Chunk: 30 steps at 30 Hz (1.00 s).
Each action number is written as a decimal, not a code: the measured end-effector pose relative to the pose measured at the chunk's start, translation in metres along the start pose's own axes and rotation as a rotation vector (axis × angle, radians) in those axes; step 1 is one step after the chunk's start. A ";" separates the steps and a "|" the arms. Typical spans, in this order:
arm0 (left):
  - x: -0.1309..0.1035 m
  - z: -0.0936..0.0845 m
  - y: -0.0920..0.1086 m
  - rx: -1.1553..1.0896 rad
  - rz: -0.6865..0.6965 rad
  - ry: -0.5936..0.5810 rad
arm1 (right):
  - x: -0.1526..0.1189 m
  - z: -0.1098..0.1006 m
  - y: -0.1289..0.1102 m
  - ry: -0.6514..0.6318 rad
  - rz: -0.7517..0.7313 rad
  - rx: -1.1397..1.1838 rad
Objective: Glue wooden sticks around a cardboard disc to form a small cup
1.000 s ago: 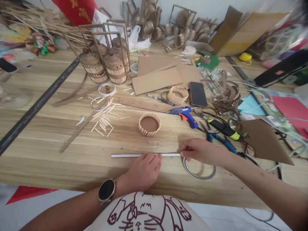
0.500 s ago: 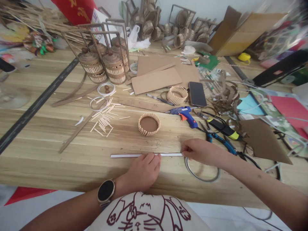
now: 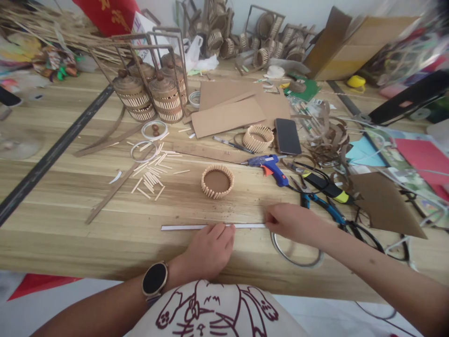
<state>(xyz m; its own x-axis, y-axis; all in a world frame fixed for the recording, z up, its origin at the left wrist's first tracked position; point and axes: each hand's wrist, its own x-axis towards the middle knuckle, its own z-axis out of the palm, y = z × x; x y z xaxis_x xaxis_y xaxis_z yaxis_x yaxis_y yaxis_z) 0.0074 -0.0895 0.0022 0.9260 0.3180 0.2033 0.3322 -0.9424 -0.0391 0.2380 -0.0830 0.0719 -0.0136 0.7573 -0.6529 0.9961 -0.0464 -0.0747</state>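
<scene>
A long thin white strip (image 3: 185, 227) lies flat near the table's front edge. My left hand (image 3: 212, 248) rests on its middle, fingers together and pressed down on it. At the strip's right end, my right hand (image 3: 286, 220) has its fingers closed in a pinch on it. A ring of pale tape (image 3: 298, 262) lies partly under my right hand. Just beyond the strip stands a small round basket of short sticks (image 3: 217, 182) with a brown base. Behind and to its right are a blue glue gun (image 3: 268, 166) and a second stick ring (image 3: 258, 139).
Loose sticks (image 3: 150, 178) and two white rings lie at left. Lidded baskets (image 3: 166, 96) with tall handles stand behind them. Cardboard pieces (image 3: 228, 117) and a phone (image 3: 287, 136) lie further back. Pliers (image 3: 326, 206), a cutter and cables crowd the right.
The tape ring by my right hand has shifted slightly to the right. Both hands stay almost in place on the strip.
</scene>
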 end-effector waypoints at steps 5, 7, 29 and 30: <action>0.001 -0.001 0.000 -0.001 -0.008 -0.016 | 0.000 0.004 -0.005 0.021 0.032 -0.052; 0.001 -0.002 0.000 -0.008 -0.013 -0.030 | -0.001 0.005 -0.005 0.031 0.036 -0.054; 0.031 -0.049 -0.017 -0.788 -0.471 -0.086 | -0.041 0.009 -0.048 0.454 -0.233 0.142; 0.031 -0.049 -0.017 -0.799 -0.478 -0.091 | -0.042 0.012 -0.048 0.490 -0.259 0.154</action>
<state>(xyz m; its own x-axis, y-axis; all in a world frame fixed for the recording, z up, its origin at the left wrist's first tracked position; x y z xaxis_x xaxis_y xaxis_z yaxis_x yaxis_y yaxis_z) 0.0212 -0.0687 0.0572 0.7445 0.6654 -0.0546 0.4912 -0.4905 0.7198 0.1900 -0.1198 0.0937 -0.1770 0.9683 -0.1762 0.9411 0.1141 -0.3182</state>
